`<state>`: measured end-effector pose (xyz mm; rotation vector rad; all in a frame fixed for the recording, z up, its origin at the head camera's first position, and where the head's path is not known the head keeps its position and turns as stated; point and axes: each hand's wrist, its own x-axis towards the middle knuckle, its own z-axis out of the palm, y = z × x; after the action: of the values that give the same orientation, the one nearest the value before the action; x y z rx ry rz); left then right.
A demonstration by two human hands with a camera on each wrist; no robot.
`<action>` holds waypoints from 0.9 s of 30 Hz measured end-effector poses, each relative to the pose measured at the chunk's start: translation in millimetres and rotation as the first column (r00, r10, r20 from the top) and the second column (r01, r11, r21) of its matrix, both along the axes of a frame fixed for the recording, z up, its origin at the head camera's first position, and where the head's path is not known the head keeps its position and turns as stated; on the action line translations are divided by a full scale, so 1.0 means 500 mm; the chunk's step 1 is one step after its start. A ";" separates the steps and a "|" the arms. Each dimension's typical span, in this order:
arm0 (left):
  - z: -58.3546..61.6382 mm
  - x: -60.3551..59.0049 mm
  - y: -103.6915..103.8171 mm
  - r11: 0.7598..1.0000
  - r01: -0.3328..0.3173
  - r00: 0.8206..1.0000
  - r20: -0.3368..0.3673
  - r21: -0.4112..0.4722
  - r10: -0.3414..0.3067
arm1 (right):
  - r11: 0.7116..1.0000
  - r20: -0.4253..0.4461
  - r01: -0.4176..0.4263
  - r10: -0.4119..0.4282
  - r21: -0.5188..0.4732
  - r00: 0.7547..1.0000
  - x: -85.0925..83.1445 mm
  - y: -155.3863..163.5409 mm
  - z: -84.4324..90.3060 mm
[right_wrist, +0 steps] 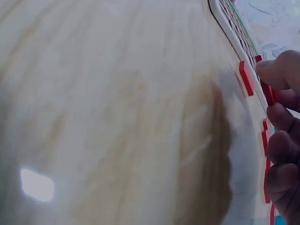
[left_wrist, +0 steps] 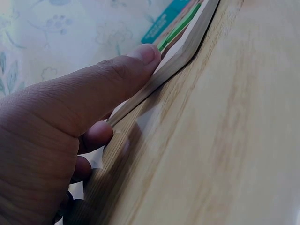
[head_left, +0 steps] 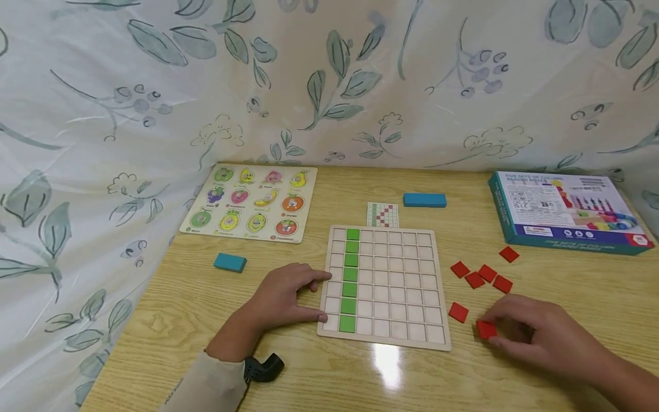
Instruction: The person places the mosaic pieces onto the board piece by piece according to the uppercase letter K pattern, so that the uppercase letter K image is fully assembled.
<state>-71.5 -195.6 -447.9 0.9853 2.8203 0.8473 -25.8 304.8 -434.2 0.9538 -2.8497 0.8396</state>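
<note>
currently right hand (head_left: 535,337) grip pinches a red tile (head_left: 486,329) on the bench, right of the grid board (head_left: 386,340) steadied by relaxed left hand (head_left: 285,297).

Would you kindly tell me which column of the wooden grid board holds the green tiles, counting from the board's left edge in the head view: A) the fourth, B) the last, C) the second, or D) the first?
C: the green tiles fill the second column of the grid board, with one bare column left of them.
</note>
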 end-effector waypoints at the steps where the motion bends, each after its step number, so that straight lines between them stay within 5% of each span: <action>1: 0.000 0.000 0.000 1.000 0.000 1.000 0.000 -0.001 0.000 | 1.000 -0.010 -0.010 0.010 -0.012 1.000 -0.003 -0.004 0.002; 15: -0.003 -0.001 -0.001 1.000 0.000 1.000 -0.001 -0.009 0.000 | 0.987 -0.046 -0.063 0.057 -0.146 0.997 -0.087 -0.060 0.011; 27: -0.005 -0.001 -0.001 1.000 0.000 1.000 -0.007 0.004 0.000 | 0.992 0.041 0.069 -0.065 -0.102 0.997 -0.166 -0.111 0.030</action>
<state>-72.0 -196.3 -450.7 0.9901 2.8255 0.8513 -109.0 249.3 -419.2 0.8347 -2.8193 0.9969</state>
